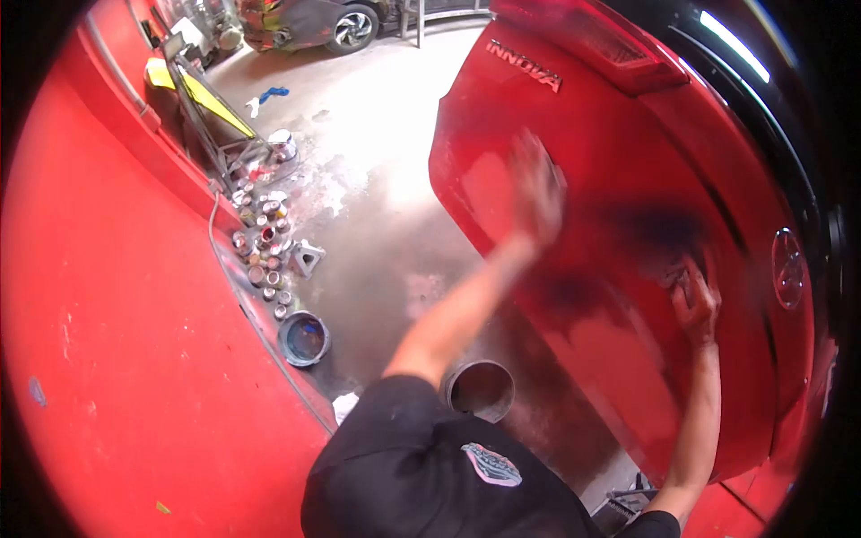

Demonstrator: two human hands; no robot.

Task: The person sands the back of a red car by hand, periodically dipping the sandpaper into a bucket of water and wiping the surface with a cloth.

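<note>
A red car tailgate with an INNOVA badge fills the right side of the head view. Its paint has dull patches and dark smudges. My left hand is over the upper part of the panel, below the badge, its fingers smeared by motion. Lower down, my right hand presses on the panel beside a dark patch. Its fingers are bent and drawn together around something small and greyish that I cannot make out. An oval emblem lies to the right of that hand.
A red wall or panel runs along the left. Several paint cans line its foot, near a bucket of dark liquid. Another round container stands on the floor beneath my left arm. A car wheel shows at the back.
</note>
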